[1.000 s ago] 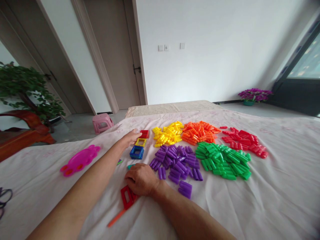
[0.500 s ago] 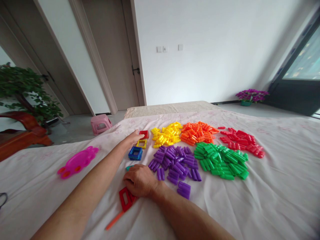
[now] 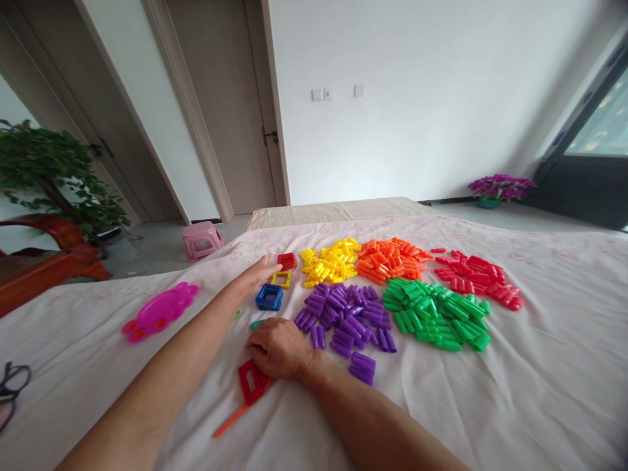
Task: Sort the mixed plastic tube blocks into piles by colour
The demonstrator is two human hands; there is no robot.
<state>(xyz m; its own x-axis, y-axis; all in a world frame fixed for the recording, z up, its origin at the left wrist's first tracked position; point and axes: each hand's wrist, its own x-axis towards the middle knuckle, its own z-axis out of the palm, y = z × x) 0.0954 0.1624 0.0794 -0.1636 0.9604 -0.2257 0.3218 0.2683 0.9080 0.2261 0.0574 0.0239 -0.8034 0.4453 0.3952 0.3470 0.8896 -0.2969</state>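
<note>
My left hand [image 3: 262, 269] reaches out to the far end of a column of square magnetic tiles. Its fingers close on the left side of a small stack of red tiles [image 3: 286, 261]. Just nearer lie a yellow tile [image 3: 281, 280] and a stack of blue tiles [image 3: 269, 297]. My right hand [image 3: 279, 348] rests low on the cloth, fingers curled down over a red open-frame tile [image 3: 251, 384]; the fingertips are hidden. A teal piece [image 3: 257, 324] peeks out behind the knuckles. From the red tile an orange-red strip [image 3: 230, 422] sticks out toward me.
Right of the tiles lie heaps of yellow [image 3: 330, 263], orange [image 3: 392, 259], purple [image 3: 343, 314], green [image 3: 436, 314] and red [image 3: 475, 278] tube blocks. A pink animal-shaped tray [image 3: 161, 311] and glasses [image 3: 14, 386] are at left. A pink stool [image 3: 203, 241] stands beyond the cloth [image 3: 549, 340].
The view has shifted slightly, bringing more of the glasses into sight. The red stack by my left hand shows more of its layered edge. My right hand stays over the red tile.
</note>
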